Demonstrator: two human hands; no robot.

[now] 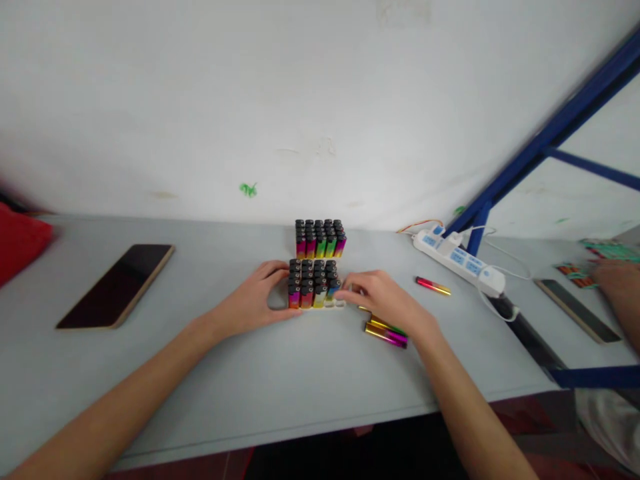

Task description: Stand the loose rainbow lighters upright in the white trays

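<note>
A white tray [318,307] holds several upright lighters [307,283] with black tops, packed in rows. My left hand [255,297] grips its left side, thumb along the front and fingers curled behind. My right hand [383,297] is closed at the tray's right front, fingertips on a blue lighter [333,289] standing in a slot. White slots show beside and in front of that lighter. Under and beside my right hand lie loose lighters [386,335] in gold, purple and green, partly hidden by the hand.
Behind the tray stands another block of lighters [321,240]. A single red and gold lighter [433,286] lies to the right, near a white power strip [459,261] with cables. At left rests a dark phone [117,285]. Blue metal frame [545,143] rises at right; beyond it is another person's hand [620,283].
</note>
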